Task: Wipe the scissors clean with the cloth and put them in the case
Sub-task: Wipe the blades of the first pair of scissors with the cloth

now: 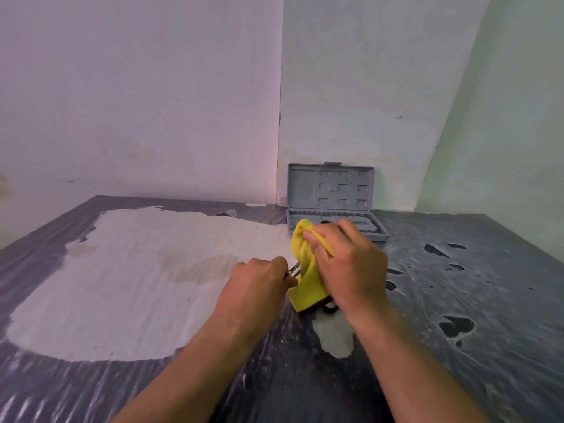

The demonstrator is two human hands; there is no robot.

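Left hand is pinching the scissors by the metal end, right hand is clutching the cloth around them — weak pinch grip risking a slip before reaching the case at 12 o'clock.

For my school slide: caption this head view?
Right hand rubs yellow cloth over scissors held by left hand.

It looked like a bare workroom or a room under renovation. Plain painted walls met in a corner, scuffed and stained near the bottom. The table was wrapped in dusty grey plastic sheeting, torn away over a large pale patch. An open grey plastic tool case stood against the wall.
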